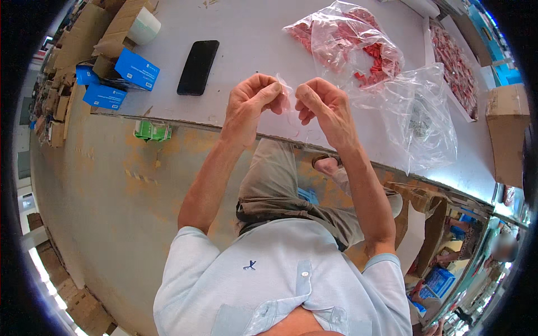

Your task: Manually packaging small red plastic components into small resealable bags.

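Above the table's near edge, my left hand (253, 101) is closed, thumb against fingers, on a small clear plastic bag (285, 91). My right hand (325, 103) is level with it, just to the right, its thumb and fingertips pinched together beside the bag. Whatever is between those right fingertips is too small or hidden to name. Beyond my right hand lies a large clear bag of small red pieces (374, 56). Closer to me, a second crumpled clear bag (420, 120) holds small greyish parts that I cannot make out.
A black phone (198, 68) lies left of my hands on the white table (246, 28). Blue boxes (137, 68) stand at the left end. At the right are a shallow box of small red-filled packets (455, 70) and a brown carton (507, 131). A green crate (152, 131) is below the edge.
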Tool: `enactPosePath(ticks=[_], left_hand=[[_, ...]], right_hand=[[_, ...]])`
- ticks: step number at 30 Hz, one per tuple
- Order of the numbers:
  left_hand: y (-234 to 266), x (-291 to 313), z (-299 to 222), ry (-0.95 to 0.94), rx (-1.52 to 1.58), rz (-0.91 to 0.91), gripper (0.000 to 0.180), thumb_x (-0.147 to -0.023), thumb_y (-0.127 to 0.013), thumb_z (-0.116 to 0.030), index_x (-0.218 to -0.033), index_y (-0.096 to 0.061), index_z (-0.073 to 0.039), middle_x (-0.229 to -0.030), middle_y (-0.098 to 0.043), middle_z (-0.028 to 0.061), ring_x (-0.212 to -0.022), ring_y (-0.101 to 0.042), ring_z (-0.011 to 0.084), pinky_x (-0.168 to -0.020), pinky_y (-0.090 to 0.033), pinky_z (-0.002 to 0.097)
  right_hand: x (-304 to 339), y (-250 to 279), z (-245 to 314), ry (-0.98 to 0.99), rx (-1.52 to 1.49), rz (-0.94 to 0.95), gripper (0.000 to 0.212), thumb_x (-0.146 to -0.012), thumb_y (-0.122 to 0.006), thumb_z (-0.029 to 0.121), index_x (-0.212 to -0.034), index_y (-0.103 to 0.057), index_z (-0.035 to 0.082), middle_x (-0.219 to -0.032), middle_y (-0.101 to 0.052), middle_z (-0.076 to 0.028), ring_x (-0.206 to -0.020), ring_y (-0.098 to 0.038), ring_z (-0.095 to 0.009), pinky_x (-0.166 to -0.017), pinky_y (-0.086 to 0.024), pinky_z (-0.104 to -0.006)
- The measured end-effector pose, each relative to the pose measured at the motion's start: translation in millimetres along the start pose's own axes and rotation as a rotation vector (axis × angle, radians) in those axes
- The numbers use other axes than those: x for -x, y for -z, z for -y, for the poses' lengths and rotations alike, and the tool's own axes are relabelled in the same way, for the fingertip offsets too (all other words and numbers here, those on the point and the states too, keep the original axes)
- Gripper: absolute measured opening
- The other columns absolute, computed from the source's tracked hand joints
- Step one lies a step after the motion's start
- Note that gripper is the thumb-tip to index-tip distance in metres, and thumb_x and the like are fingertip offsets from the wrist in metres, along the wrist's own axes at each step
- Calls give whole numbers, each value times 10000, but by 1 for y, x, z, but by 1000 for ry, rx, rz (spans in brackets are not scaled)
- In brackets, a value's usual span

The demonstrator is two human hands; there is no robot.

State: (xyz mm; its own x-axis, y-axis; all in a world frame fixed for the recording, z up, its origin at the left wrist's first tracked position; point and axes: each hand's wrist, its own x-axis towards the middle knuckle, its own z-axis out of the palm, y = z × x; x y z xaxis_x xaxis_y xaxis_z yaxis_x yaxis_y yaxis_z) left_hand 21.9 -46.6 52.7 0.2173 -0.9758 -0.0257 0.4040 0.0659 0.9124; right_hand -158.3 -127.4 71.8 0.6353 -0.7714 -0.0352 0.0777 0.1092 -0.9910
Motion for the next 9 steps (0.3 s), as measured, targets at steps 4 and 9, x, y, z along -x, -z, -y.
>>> enactPosePath(ticks=[4,9], left_hand=[[-12,3,-2,-19,-43,-123,112,-1008,-680,-113,-1010,-713,-6,-894,-743,81,-756,-667,106,-700,-557,258],[-7,5,0,-57,-152,-111,127,-1006,-698,-132,-1058,-725,-20,-957,-764,102,-799,-702,128,-757,-590,275]], right_hand=[[11,-12,13,202,552,-66,248,-964,-763,249,-916,-705,13,-804,-705,-78,-688,-674,-128,-623,-563,-297],[8,-8,4,355,531,-180,305,-875,-857,306,-905,-731,29,-864,-734,-107,-728,-703,-182,-674,-584,-328]])
